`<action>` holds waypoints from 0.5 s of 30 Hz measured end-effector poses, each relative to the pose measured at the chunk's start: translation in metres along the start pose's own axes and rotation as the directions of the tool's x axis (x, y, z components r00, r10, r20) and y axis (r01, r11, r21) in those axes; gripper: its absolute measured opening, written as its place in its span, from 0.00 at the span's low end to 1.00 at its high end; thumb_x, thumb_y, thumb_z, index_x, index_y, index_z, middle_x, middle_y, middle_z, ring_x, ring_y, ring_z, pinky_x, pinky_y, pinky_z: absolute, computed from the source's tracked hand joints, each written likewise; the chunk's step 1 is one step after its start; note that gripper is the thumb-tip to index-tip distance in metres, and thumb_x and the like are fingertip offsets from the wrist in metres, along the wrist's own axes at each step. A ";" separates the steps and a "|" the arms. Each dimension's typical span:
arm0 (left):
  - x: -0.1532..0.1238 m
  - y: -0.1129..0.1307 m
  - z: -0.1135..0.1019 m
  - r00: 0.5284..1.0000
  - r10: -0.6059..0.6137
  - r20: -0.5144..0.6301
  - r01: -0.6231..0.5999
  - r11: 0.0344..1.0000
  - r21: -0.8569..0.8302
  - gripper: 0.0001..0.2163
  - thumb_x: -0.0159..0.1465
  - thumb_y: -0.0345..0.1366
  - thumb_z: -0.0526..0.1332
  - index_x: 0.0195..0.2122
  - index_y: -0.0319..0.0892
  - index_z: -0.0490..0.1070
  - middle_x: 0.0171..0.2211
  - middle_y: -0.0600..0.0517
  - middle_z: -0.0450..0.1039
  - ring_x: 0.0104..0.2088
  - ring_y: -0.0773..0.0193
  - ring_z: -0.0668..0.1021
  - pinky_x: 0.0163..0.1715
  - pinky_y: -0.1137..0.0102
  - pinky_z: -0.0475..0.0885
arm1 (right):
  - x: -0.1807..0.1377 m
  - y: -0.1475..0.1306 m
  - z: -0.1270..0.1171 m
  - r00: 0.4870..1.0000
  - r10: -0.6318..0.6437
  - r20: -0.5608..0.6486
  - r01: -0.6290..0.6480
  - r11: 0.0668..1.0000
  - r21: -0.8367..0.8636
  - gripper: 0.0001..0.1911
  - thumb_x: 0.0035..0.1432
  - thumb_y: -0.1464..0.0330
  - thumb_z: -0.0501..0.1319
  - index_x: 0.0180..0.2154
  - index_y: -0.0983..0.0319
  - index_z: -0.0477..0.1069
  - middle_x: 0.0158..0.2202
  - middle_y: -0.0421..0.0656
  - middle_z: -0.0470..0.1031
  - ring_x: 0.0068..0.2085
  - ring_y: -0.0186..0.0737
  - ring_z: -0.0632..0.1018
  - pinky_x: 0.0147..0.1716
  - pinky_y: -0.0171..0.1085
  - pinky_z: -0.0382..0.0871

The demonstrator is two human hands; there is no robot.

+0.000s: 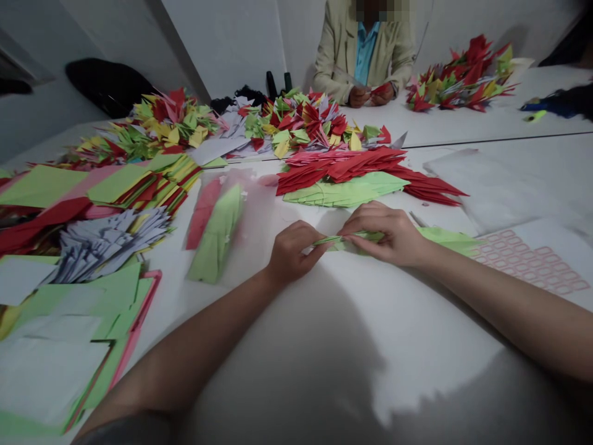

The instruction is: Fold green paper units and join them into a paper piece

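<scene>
- Green folded paper strip (330, 240): on the person's side of the red paper stack (347, 165), between both hands.
- Left hand (294, 247): thumb and forefinger pinched on one end of the strip, hardly any gap; other fingers curled.
- Right hand (389, 232): thumb and fingers closed on the strip further along; exact fingertip contact too small to tell.
- Handling, my guess: next to no weight, thin, bendy on the flat, stiffer at folds. Dry, not slippery. Creases or tears easily. Best hold: light pinch on folded edges, near each end.
- Clear plastic bag (259, 228): to the person's left of the red stack; looks to hold green folded pieces (220, 228) and red folded pieces (202, 210). Film probably slick and floppy.
- Second clear plastic bag (500, 191): to the red stack's right, lying flat; contents, if any, can't tell.
- Light green paper stack (347, 190): against the red stack's near side.
- Co-worker (340, 55): beyond the red stack, hands on red paper (382, 88).
</scene>
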State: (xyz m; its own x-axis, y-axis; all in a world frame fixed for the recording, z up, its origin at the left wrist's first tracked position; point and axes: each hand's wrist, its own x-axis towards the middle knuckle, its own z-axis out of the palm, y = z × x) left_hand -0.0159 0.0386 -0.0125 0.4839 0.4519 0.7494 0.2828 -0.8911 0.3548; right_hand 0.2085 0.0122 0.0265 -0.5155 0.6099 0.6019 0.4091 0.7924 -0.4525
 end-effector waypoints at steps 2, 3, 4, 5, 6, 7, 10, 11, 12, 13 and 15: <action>-0.001 0.000 0.000 1.000 0.019 0.021 -0.019 0.999 0.026 0.02 0.60 0.33 0.62 0.30 0.42 0.72 0.26 0.53 0.75 0.30 0.65 0.74 0.34 0.68 0.70 | -0.001 0.000 0.000 1.000 0.000 0.016 0.000 1.000 -0.010 0.09 0.61 0.66 0.56 0.40 0.59 0.73 0.36 0.44 0.78 0.38 0.40 0.77 0.42 0.41 0.67; -0.001 0.000 0.000 0.999 0.028 0.034 -0.029 0.999 0.044 0.02 0.60 0.32 0.62 0.30 0.42 0.72 0.26 0.53 0.75 0.30 0.65 0.74 0.34 0.68 0.70 | -0.001 0.000 0.000 1.000 0.001 0.022 0.000 1.000 -0.020 0.10 0.61 0.65 0.56 0.41 0.59 0.73 0.37 0.44 0.78 0.39 0.40 0.77 0.42 0.41 0.66; -0.002 0.000 0.000 0.998 0.037 0.047 -0.040 0.997 0.061 0.02 0.60 0.32 0.62 0.29 0.42 0.72 0.26 0.53 0.75 0.30 0.65 0.74 0.34 0.68 0.70 | -0.001 0.000 0.001 1.000 0.000 0.028 0.001 0.999 -0.033 0.10 0.61 0.65 0.57 0.42 0.59 0.73 0.37 0.44 0.78 0.40 0.40 0.77 0.42 0.42 0.66; -0.002 0.000 0.000 0.997 0.045 0.057 -0.050 0.996 0.075 0.02 0.60 0.32 0.62 0.29 0.42 0.72 0.26 0.53 0.75 0.30 0.65 0.74 0.34 0.68 0.70 | -0.002 0.000 0.002 0.999 -0.004 0.034 0.006 0.999 -0.048 0.10 0.60 0.64 0.58 0.42 0.59 0.73 0.37 0.44 0.78 0.40 0.40 0.77 0.42 0.41 0.66; -0.002 0.000 0.000 0.996 0.054 0.067 -0.060 0.994 0.086 0.02 0.60 0.32 0.62 0.29 0.42 0.72 0.26 0.53 0.75 0.30 0.65 0.74 0.34 0.69 0.70 | -0.002 0.000 0.004 0.999 -0.012 0.041 0.014 0.998 -0.064 0.10 0.59 0.63 0.60 0.41 0.59 0.72 0.37 0.44 0.78 0.40 0.40 0.77 0.42 0.41 0.65; -0.003 0.000 0.000 0.995 0.063 0.073 -0.070 0.993 0.093 0.02 0.59 0.32 0.62 0.29 0.42 0.72 0.27 0.53 0.76 0.30 0.65 0.74 0.34 0.69 0.70 | -0.002 0.000 0.006 0.999 -0.021 0.047 0.024 0.997 -0.078 0.09 0.59 0.63 0.60 0.40 0.59 0.72 0.37 0.43 0.78 0.39 0.40 0.76 0.41 0.41 0.65; -0.003 0.000 0.001 0.994 0.083 0.074 -0.090 0.992 0.092 0.01 0.59 0.33 0.63 0.31 0.43 0.73 0.28 0.53 0.77 0.31 0.66 0.75 0.34 0.70 0.70 | -0.004 0.000 0.011 0.998 -0.042 0.043 0.046 0.995 -0.093 0.06 0.61 0.64 0.59 0.38 0.59 0.72 0.33 0.42 0.77 0.37 0.38 0.76 0.40 0.40 0.65; -0.002 0.000 0.001 0.994 0.086 0.069 -0.092 0.992 0.088 0.01 0.59 0.33 0.64 0.31 0.44 0.74 0.28 0.53 0.77 0.31 0.66 0.75 0.34 0.70 0.70 | -0.005 0.000 0.012 0.998 -0.045 0.038 0.048 0.995 -0.092 0.06 0.61 0.64 0.58 0.37 0.59 0.72 0.33 0.42 0.76 0.37 0.38 0.76 0.40 0.40 0.65; -0.002 0.000 0.001 0.994 0.086 0.063 -0.091 0.992 0.083 0.01 0.59 0.34 0.64 0.32 0.44 0.74 0.28 0.53 0.77 0.31 0.66 0.75 0.34 0.70 0.70 | -0.005 0.000 0.012 0.998 -0.047 0.035 0.050 0.995 -0.090 0.06 0.61 0.65 0.58 0.37 0.59 0.72 0.32 0.42 0.76 0.37 0.38 0.76 0.40 0.40 0.65; -0.002 0.000 0.001 0.995 0.084 0.058 -0.089 0.993 0.077 0.02 0.59 0.34 0.65 0.32 0.44 0.75 0.28 0.53 0.77 0.31 0.66 0.75 0.34 0.70 0.71 | -0.005 0.000 0.012 0.998 -0.052 0.031 0.054 0.995 -0.089 0.06 0.62 0.65 0.58 0.37 0.59 0.72 0.33 0.43 0.76 0.37 0.38 0.76 0.40 0.40 0.65; -0.001 0.001 0.001 0.995 0.082 0.059 -0.086 0.994 0.064 0.03 0.59 0.35 0.64 0.34 0.44 0.75 0.29 0.53 0.77 0.31 0.66 0.75 0.35 0.70 0.71 | -0.006 0.001 0.012 0.998 -0.063 0.029 0.065 0.994 -0.093 0.06 0.62 0.65 0.58 0.37 0.59 0.72 0.33 0.43 0.76 0.37 0.39 0.76 0.40 0.40 0.66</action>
State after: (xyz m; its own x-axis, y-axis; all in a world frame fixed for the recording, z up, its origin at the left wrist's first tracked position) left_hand -0.0153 0.0373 -0.0140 0.5532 0.3788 0.7419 0.2924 -0.9223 0.2529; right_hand 0.2030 0.0098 0.0145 -0.5617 0.5589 0.6100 0.4427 0.8259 -0.3491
